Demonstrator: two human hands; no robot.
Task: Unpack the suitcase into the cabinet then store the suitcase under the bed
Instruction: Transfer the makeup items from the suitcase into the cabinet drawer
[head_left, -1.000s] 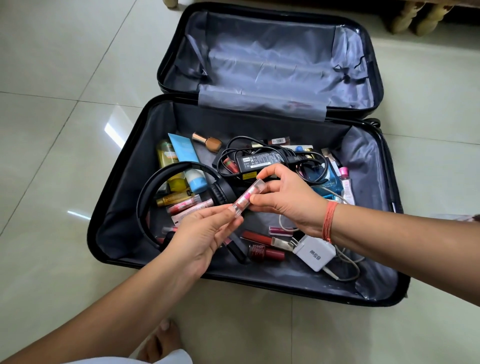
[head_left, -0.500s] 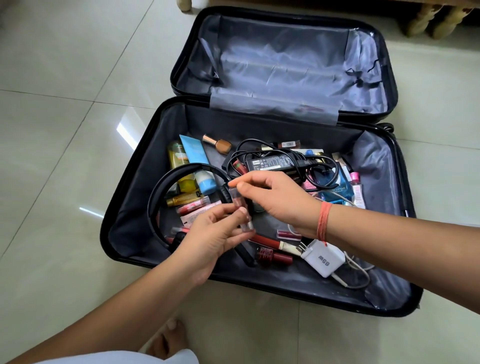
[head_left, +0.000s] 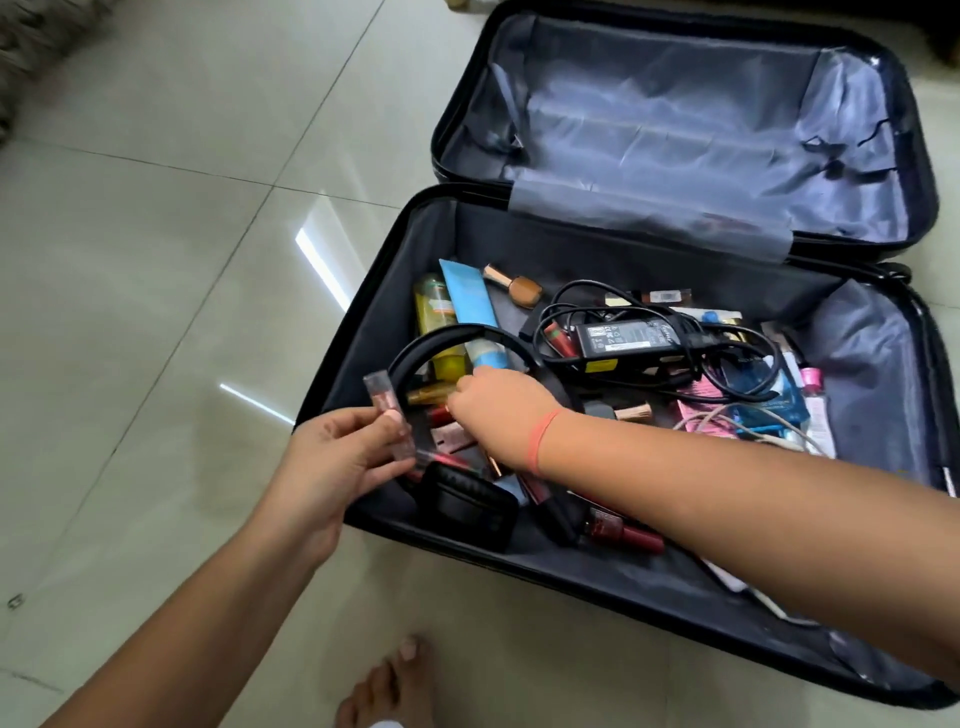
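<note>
A black suitcase (head_left: 363, 322) lies open on the tiled floor, its near half full of small items. My left hand (head_left: 332, 457) holds a clear pink lip-gloss tube (head_left: 387, 410) upright at the case's left rim. My right hand (head_left: 498, 410) reaches down among the cosmetics beside the black headphones (head_left: 441, 338); its fingertips touch a gold tube (head_left: 426, 395), and I cannot tell if they grip it. A black laptop charger (head_left: 628, 335) with coiled cable lies in the middle.
Yellow bottle (head_left: 434, 312), blue tube (head_left: 470, 306), foundation bottle (head_left: 514, 286), red nail polish (head_left: 623, 530) and a white cable (head_left: 748, 421) lie in the case. The grey-lined lid (head_left: 675, 130) lies flat behind. My bare foot (head_left: 389, 686) is on the floor in front.
The gloss tube passed from both hands to my left hand alone, which drew left. My right hand let go and reached down left into the cosmetics. The view shifted left.
</note>
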